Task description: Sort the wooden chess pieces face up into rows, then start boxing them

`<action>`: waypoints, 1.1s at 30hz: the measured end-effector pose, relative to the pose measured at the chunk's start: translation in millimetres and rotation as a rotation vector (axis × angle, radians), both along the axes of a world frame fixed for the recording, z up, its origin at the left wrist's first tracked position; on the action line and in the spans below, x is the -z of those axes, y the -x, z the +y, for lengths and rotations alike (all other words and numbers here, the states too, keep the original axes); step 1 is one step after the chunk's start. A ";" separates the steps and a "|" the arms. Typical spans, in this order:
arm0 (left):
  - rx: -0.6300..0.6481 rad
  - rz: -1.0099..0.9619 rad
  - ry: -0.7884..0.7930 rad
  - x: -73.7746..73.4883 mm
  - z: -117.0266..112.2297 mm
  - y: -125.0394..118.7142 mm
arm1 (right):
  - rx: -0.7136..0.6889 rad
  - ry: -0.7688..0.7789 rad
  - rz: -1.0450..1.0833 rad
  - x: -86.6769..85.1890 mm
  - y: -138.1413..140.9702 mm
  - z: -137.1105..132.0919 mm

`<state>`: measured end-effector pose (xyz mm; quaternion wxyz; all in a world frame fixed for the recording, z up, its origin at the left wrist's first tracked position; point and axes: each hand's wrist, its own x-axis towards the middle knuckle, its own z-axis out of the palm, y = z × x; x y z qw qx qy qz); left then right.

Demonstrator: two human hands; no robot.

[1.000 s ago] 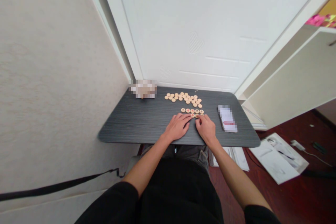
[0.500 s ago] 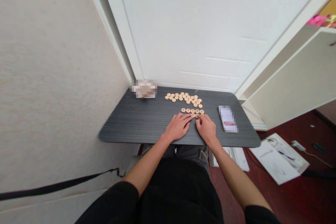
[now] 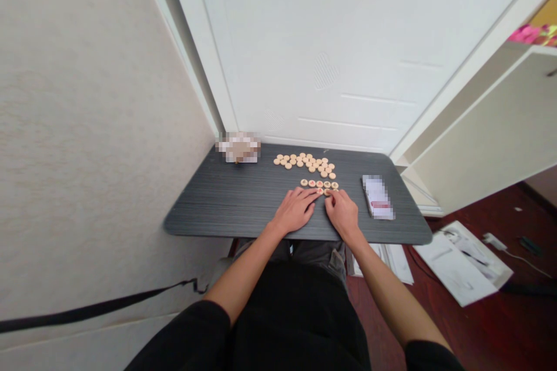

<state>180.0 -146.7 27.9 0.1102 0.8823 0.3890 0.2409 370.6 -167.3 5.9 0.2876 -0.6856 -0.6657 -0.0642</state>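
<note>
Both my hands rest on a dark grey table [image 3: 226,208]. My left hand [image 3: 296,210] lies flat with its fingers stretched toward a short row of round wooden game pieces [image 3: 319,184] marked in red and dark. Its fingertips touch a piece in a second row just below. My right hand [image 3: 343,213] has its fingers curled, the tips pinched at a piece in that second row. Farther back lies a loose cluster of several plain wooden pieces [image 3: 304,162].
A blurred small box [image 3: 238,147] sits at the table's back left corner and a blurred white packet [image 3: 377,197] at the right. A white door stands behind the table, a cabinet to the right, and papers [image 3: 461,261] lie on the dark red floor.
</note>
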 end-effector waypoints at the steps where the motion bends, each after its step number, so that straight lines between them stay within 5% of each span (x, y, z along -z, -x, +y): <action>1: -0.001 -0.005 0.002 0.5 -0.4 0.1 | -0.002 0.000 0.002 -0.1 0.0 -0.1; 7: -0.011 -0.114 -0.027 -0.7 11.3 0.7 | -0.011 -0.003 0.026 -0.8 0.1 0.2; 13: -0.218 -0.067 -0.100 -15.7 72.1 1.5 | 0.004 -0.012 0.043 0.1 0.1 0.7; 19: -0.205 0.139 -0.083 -16.5 115.4 6.3 | -0.012 -0.039 0.060 -0.8 -0.5 0.7; 33: -0.133 0.026 -0.128 -4.3 104.0 31.7 | -0.022 -0.034 0.067 -1.9 -0.2 0.5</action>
